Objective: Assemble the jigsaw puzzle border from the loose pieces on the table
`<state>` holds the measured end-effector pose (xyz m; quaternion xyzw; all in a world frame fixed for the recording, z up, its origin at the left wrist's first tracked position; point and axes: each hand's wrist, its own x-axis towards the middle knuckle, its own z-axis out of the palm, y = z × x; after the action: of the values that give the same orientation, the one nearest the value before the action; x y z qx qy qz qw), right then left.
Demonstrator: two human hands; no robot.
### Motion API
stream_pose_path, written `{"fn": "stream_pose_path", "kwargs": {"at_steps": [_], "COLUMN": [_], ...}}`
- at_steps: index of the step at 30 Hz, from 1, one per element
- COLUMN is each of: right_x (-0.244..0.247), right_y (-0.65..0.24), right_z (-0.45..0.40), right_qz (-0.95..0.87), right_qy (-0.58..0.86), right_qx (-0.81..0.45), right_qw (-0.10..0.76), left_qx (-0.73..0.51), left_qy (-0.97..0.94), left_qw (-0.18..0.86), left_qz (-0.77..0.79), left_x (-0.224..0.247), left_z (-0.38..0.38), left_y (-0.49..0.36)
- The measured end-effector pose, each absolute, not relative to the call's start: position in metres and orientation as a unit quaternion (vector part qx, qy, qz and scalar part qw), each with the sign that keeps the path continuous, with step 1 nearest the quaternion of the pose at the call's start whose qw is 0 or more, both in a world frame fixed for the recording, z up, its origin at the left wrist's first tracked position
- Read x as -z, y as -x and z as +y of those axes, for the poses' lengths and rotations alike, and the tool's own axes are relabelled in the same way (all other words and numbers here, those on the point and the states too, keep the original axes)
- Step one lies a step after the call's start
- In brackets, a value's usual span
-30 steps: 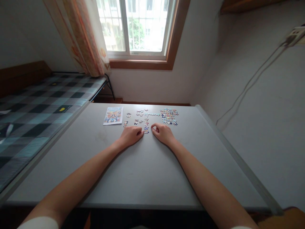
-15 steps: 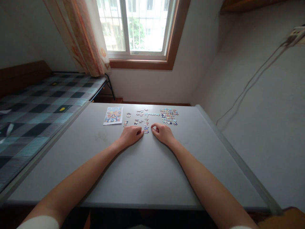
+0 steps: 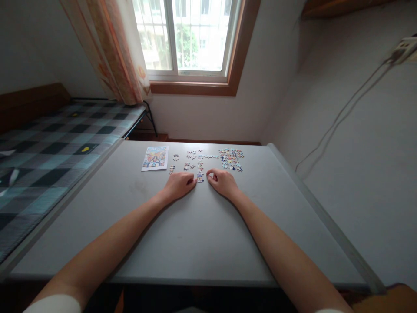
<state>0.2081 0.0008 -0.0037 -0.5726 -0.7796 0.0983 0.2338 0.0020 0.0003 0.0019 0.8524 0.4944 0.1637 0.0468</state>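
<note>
Plainly, one colourful L-shaped jigsaw strip [image 3: 200,166] lies on one grey bench [image 3: 195,234], its near end between one bare left hand [image 3: 178,184] and one right hand [image 3: 224,181]; whether curled fingers [image 3: 213,171] meet, I cannot tell.

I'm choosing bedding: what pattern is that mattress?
The mattress is checked: black, grey, blue-green; head view.

ok I count two hands [image 3: 179,184], one picture sheet [image 3: 155,158] at 11 o'clock, one joined puzzle strip [image 3: 200,169] at 12, one piece pile [image 3: 231,159] at 1; loose bits [image 3: 191,157] too tiny.
</note>
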Motion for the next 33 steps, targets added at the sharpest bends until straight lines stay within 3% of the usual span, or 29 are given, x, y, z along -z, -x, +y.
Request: {"fn": "stream_pose_path", "kwargs": {"at_steps": [33], "right_x": [0.0043], "right_y": [-0.2078], "right_z": [0.0010], "right_qz": [-0.779], "right_qy": [0.573], "right_qx": [-0.097], "right_qw": [0.236], "left_qx": [-0.166], "left_qy": [-0.854], "left_qw": [0.039], "left_qz": [0.491], "left_x": [-0.0006], "left_z": [0.0011], "left_y": [-0.0022]}}
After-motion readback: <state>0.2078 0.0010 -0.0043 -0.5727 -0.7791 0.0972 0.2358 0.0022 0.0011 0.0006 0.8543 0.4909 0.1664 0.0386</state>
